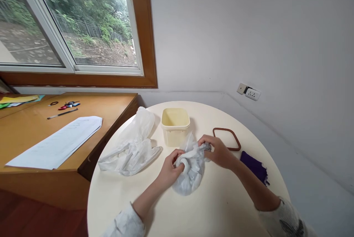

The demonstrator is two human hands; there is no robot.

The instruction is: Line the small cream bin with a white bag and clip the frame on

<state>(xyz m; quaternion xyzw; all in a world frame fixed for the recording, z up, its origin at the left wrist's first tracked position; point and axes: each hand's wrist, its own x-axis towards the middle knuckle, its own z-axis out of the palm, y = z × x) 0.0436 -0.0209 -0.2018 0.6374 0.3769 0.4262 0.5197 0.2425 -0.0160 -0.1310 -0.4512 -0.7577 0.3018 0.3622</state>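
Note:
A bunched, translucent white plastic bag [189,178] rests on the round table in front of me. My left hand [170,169] pinches its twisted part on the left side. At its upper right, my right hand [217,151] grips a gathered edge of the same bag, fingers closed. Just behind the bag stands a pale yellow square tub [175,133] with its top open. Left of it lies a second crumpled white plastic bag [132,152], untouched by either hand. Beyond my right hand is a brown rounded square frame [235,139].
A folded purple cloth [254,167] lies by my right forearm on the cream round table [215,207]. On the wooden desk [118,111] to the left are papers [59,143], a pen [62,114] and keys [70,104]. The wall carries a socket [252,94].

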